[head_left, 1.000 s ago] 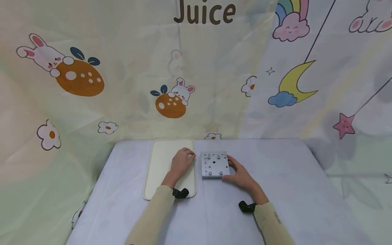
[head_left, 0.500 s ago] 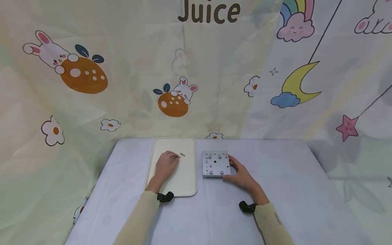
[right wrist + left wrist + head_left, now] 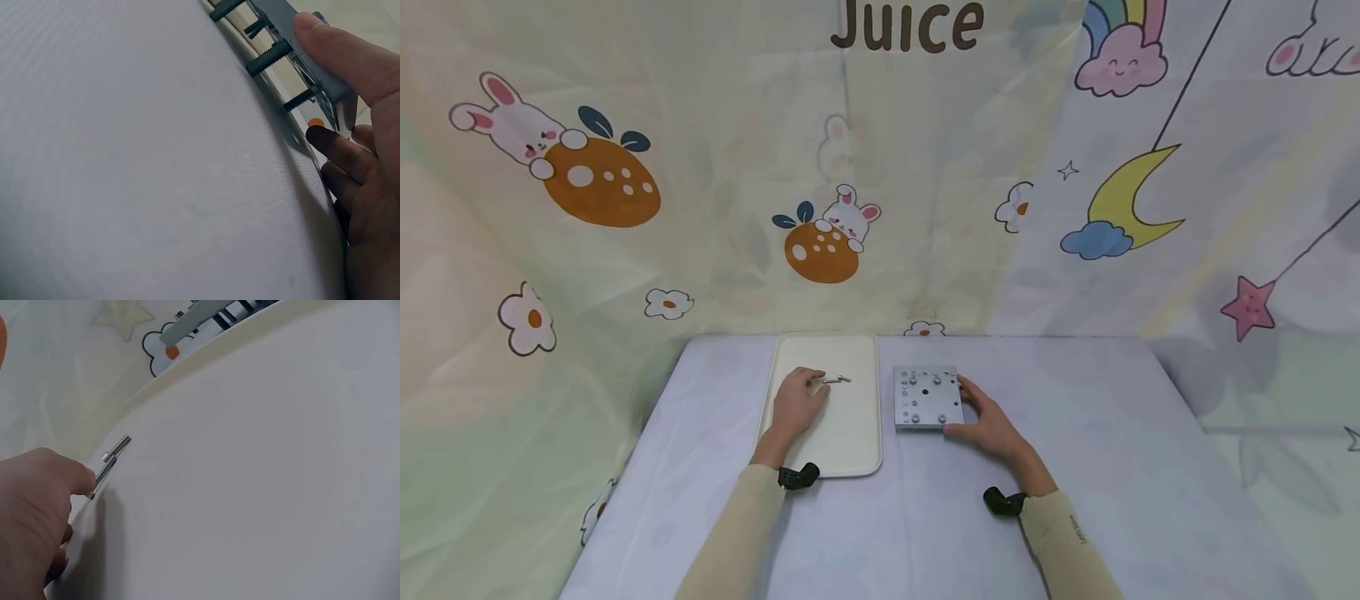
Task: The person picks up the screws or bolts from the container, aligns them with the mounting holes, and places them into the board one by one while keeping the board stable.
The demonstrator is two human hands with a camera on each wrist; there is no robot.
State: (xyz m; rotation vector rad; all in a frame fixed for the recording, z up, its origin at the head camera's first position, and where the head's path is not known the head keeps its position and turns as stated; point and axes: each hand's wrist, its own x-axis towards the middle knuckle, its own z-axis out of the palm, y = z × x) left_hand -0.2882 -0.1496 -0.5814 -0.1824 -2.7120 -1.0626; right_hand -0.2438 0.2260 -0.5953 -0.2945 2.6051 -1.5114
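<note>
Resting on the cream tray point(image 3: 850, 442) at centre-left of the head view, the left hand point(image 3: 797, 404) lies palm down with its fingers curled, the fingertips pinching the near end of a thin metal pin point(image 3: 835, 380). From the left wrist view that pin point(image 3: 109, 465) lies flat on the tray's floor point(image 3: 262, 487) near its curved rim, one end under a fingertip point(image 3: 75, 478) at the left edge of the frame, the other end pointing up and right. The tray sits on the desk point(image 3: 1075, 467), which is covered with a pale lilac cloth.

Just right of the tray, apart from it, a square grey metal plate point(image 3: 927, 397) stands at the middle of the frame — its top shows several small screws and one dark hole. The right hand point(image 3: 992, 425) grips the plate's right and near edges, thumb at the near corner and fingers along the right side. The right wrist view shows the plate point(image 3: 294, 28) at upper right, raised off the cloth on dark threaded screws point(image 3: 269, 59), with a finger point(image 3: 350, 62) curled over its edge and other fingers below it.

Both forearms wear beige sleeves, each with a small black device at the wrist.
</note>
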